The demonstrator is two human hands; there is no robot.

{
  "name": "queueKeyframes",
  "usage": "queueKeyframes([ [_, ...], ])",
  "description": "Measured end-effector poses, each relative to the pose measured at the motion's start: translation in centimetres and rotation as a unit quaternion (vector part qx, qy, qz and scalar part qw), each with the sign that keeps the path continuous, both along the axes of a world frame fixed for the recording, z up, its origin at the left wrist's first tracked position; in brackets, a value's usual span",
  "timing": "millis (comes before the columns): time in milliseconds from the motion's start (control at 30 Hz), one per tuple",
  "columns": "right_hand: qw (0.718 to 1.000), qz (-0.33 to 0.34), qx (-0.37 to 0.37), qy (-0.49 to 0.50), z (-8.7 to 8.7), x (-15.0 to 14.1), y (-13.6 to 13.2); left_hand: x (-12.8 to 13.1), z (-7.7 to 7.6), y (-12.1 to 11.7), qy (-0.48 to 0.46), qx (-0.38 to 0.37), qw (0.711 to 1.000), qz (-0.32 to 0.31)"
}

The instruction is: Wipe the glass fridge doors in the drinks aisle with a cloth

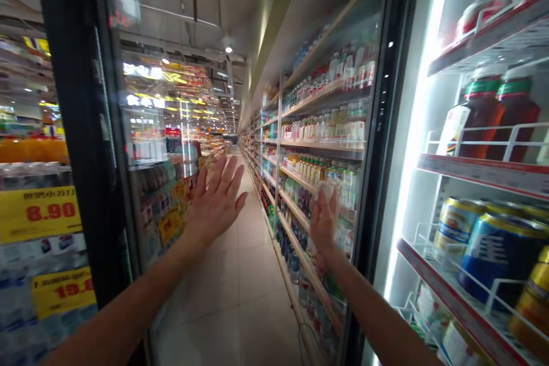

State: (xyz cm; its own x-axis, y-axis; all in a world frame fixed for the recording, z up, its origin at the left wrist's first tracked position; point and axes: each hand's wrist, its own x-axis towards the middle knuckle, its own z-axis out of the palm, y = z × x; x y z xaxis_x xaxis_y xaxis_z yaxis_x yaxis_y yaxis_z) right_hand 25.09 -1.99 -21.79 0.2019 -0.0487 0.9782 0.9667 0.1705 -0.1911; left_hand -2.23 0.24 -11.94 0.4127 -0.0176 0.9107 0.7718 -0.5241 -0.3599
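Note:
An open glass door (257, 320) in a black frame stands before me, with the aisle seen through it. My left hand (218, 197) is raised at the pane with its fingers spread and nothing in it. Whether its palm touches the glass I cannot tell. To the right, my right hand (324, 223) is against the pane, blurred by motion. A pale, crumpled cloth (331, 187) shows at its fingertips, between the hand and the glass; its edges are smeared.
At right is a lit cooler with drink cans (493, 257), dark bottles (476, 114) and wire shelf guards. A yellow price sign (38, 214) hangs over bottle packs at left. Long drink shelves (319, 148) line the aisle beyond the glass.

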Motion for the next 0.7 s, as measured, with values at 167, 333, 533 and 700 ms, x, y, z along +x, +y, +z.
queueKeyframes([
  [167, 0.978, 0.008, -0.057, -0.199, -0.8, -0.7, 0.0, -0.2, -0.1, 0.2, 0.004, 0.013, 1.000, 0.015],
  [333, 0.994, -0.037, 0.069, 0.074, 1.7, 2.2, -0.3, -0.2, -0.2, 0.3, -0.001, 0.015, 1.000, 0.009],
  [533, 0.991, 0.035, -0.037, -0.122, 4.2, 0.8, -0.3, -0.2, -0.1, 0.5, -0.001, 0.025, 1.000, 0.003],
  [700, 0.988, -0.010, 0.086, 0.131, 11.5, 5.5, 0.4, -0.1, -0.1, 0.2, -0.007, 0.014, 1.000, 0.020],
])
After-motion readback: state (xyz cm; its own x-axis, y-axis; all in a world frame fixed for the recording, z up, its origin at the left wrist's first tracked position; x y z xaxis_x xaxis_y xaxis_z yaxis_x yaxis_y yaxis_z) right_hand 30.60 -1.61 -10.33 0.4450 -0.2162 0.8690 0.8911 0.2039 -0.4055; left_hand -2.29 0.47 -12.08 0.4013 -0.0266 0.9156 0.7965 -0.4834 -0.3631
